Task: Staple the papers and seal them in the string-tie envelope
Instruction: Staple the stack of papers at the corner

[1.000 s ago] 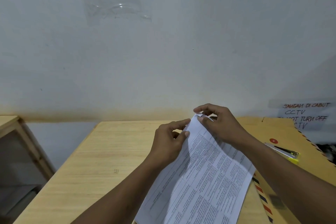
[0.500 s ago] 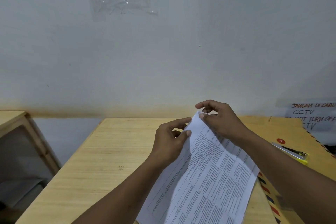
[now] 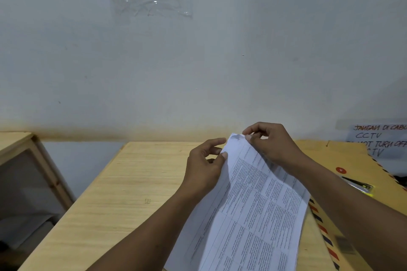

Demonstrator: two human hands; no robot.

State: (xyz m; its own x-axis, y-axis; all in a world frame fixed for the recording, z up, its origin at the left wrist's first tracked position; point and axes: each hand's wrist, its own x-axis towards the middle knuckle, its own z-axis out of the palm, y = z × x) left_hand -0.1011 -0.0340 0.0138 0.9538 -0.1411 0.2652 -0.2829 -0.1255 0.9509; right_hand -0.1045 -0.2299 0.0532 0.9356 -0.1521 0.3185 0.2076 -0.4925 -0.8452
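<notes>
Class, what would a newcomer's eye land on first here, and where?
First, the printed papers held at centre, the left hand pinching their left edge and the right hand pinching the crumpled top corner. Next, the brown string-tie envelope on the wooden table at right, a stapler lying on it.

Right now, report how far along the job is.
Done: nothing visibly; no staple shows. In hand: left hand and right hand pinch the top end of the papers. Left: stapling, with the stapler lying idle on the envelope, then filling and tying it.
</notes>
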